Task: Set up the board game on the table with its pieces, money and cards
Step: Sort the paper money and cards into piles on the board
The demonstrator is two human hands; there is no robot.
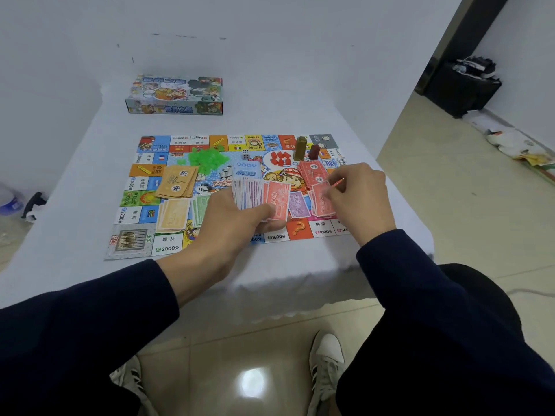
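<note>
The colourful game board (132,214) lies flat on the white table. My left hand (237,223) grips a fanned stack of paper money (258,196), red and purple notes showing. My right hand (357,190) pinches a single red note (338,183) by its edge, just above a red money pile (322,202). A purple note pile (298,205) lies between the two hands. Orange (174,214) and green (199,210) money piles lie at the lower left of the board, tan cards (178,181) above them.
Green plastic houses (208,159), a die (245,154), blue cards (247,169), red cards (312,171) and two upright pawns (300,148) sit on the board. The game box (175,96) lies at the table's far side. A black bin (462,85) stands at the right wall.
</note>
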